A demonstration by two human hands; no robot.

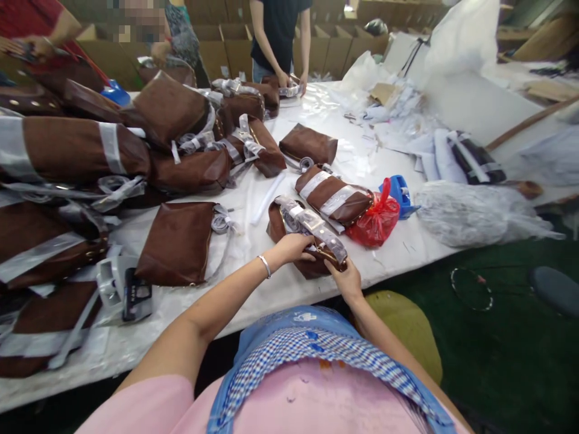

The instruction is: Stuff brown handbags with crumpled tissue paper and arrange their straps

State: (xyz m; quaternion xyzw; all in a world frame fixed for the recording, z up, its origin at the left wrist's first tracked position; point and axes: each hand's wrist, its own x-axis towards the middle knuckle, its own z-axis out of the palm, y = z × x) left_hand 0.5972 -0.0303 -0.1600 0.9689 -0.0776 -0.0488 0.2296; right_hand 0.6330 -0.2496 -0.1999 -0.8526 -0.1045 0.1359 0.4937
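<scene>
A brown leather handbag (289, 232) lies near the front edge of the white table (271, 289), its strap (312, 224) wrapped in clear plastic and lying across it. My left hand (294, 246) rests on the bag's top with fingers curled round the wrapped strap. At the bag's near right corner, my right hand (346, 278) pinches its edge. Just behind this bag lies another brown bag (337, 199) banded with white paper.
A red plastic bag (377, 220) and a blue tape dispenser (400, 194) sit right of the bags. Many brown bags (178, 241) pile up on the left. Other people stand at the table's far end (280, 36). Crumpled plastic (479, 214) lies on the right.
</scene>
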